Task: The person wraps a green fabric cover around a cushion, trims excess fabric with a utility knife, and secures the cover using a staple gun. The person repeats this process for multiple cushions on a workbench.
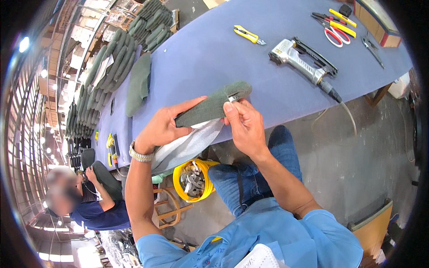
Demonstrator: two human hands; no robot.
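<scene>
A long dark-green fabric-covered pad (203, 108) is held over the near edge of the table. My left hand (161, 127) is closed round its left end, the thumb beneath and the fingers over the top. My right hand (245, 127) is pinched against the pad's right part. A small silvery thing (231, 98) shows at those fingertips; its kind cannot be made out. Thin whitish sheet material (192, 142) hangs below the pad toward my left forearm.
On the blue-covered table (192, 58) lie a silver staple gun (301, 62) with a hose, yellow-handled cutters (248, 35), and red-handled scissors (336, 37). A yellow bucket (178, 185) of scraps stands below. Green pads (114, 56) are stacked far left; a co-worker (100, 212) sits left.
</scene>
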